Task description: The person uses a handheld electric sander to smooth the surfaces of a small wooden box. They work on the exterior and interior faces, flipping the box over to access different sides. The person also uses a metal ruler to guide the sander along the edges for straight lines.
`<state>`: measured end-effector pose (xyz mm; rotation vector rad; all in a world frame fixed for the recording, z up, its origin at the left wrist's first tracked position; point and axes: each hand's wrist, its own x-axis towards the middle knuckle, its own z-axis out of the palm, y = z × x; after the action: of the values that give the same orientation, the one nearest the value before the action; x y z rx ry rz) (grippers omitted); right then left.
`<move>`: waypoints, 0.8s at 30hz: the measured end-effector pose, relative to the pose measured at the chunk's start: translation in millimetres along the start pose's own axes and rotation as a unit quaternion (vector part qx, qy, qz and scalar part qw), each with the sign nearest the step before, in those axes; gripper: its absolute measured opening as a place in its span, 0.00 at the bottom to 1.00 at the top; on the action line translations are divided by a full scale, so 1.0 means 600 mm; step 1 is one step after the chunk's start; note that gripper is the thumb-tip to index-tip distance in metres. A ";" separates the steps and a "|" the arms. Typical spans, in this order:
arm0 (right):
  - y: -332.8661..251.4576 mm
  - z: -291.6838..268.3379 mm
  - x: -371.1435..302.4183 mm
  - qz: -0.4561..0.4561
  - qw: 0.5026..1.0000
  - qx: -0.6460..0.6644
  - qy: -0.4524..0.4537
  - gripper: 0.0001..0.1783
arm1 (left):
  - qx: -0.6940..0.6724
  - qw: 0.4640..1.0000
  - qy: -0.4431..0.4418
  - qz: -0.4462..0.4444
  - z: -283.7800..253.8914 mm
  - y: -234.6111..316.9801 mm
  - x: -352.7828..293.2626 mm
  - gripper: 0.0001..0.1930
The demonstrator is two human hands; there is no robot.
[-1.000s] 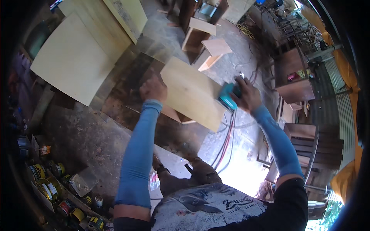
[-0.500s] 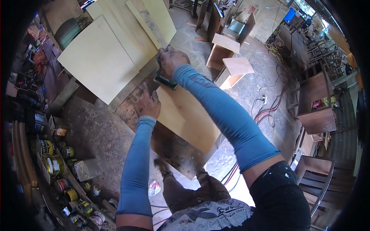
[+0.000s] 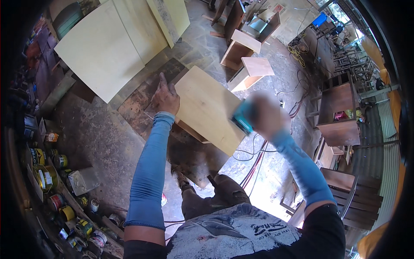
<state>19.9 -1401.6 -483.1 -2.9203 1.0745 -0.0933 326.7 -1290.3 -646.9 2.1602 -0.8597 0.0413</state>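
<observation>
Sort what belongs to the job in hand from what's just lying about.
Job in hand:
teal plastic handheld tool, in right hand
pale rectangular wooden panel, by left hand

Apparently lying about:
coiled yellow cable
two open, light-brown wooden boxes
round yellow metal cans

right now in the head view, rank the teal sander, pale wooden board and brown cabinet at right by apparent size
1. Pale wooden board
2. Brown cabinet
3. Teal sander, partly hidden by the right hand
</observation>
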 end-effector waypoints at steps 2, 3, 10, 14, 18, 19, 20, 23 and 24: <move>-0.049 0.023 0.082 -0.052 0.998 0.010 0.019 0.37 | -0.011 1.000 0.015 0.020 -0.001 -0.017 0.000 0.33; -0.087 0.030 0.132 -0.072 0.997 0.032 0.017 0.37 | -0.012 0.999 0.025 0.028 -0.006 -0.028 0.002 0.33; -0.207 0.043 0.370 -0.111 0.993 -0.001 0.028 0.37 | -0.088 0.993 0.054 -0.059 -0.024 0.051 -0.004 0.30; -0.205 0.033 0.227 -0.143 0.988 0.050 0.021 0.36 | -0.225 0.953 0.178 -0.100 0.019 -0.167 -0.065 0.28; -0.195 0.024 0.188 -0.091 0.995 0.019 -0.019 0.36 | -0.380 0.904 -0.015 -0.194 0.084 -0.192 -0.131 0.27; -0.219 0.025 0.212 -0.090 0.996 0.020 -0.015 0.37 | -0.434 0.877 -0.036 -0.201 0.112 -0.175 -0.128 0.27; -0.243 0.026 0.242 -0.092 0.995 0.021 -0.007 0.37 | -0.489 0.847 -0.042 -0.203 0.139 -0.162 -0.115 0.27; -0.296 0.051 0.311 -0.140 0.989 -0.017 0.033 0.38 | -0.613 0.761 -0.052 -0.205 0.182 -0.143 -0.079 0.27; -0.305 0.055 0.283 -0.156 0.988 0.006 0.017 0.37 | -0.636 0.741 -0.055 -0.209 0.181 -0.155 -0.081 0.26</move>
<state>269.3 -1372.0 -499.4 -3.0592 0.6079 -0.1570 318.2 -1295.2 -797.7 0.9607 -0.2250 -0.7103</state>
